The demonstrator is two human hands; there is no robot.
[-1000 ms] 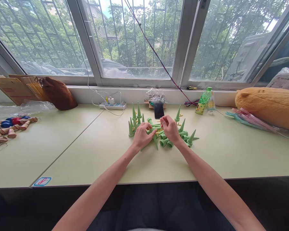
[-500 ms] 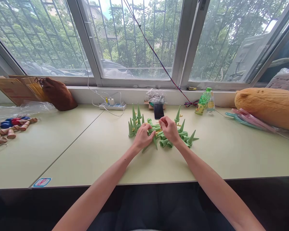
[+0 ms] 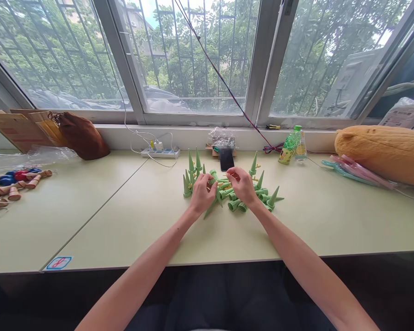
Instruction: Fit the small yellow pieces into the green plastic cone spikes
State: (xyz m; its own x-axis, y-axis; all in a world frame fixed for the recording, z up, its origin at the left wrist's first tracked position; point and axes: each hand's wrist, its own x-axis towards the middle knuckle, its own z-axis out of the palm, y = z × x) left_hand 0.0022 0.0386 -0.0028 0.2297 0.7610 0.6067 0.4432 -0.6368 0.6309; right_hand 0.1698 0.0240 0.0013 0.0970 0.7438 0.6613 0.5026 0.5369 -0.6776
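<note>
Bare table nearside; upright green cones, phone behind

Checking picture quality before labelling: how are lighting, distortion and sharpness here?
Head view: daylight from the windows backlights the scene, blown out at upper right; shadows on the table are faint; wide-angle distortion bows the window frames and the table's edge; left hand, right hand and green cones are sharp enough.

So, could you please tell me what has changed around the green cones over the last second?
The left hand drew its fingers back from the middle of the green cones toward its own side and curled up more. The right hand barely moved. Whether either hand took hold of a piece or let one go is too small to tell. The phone and bottle stayed put.
</note>
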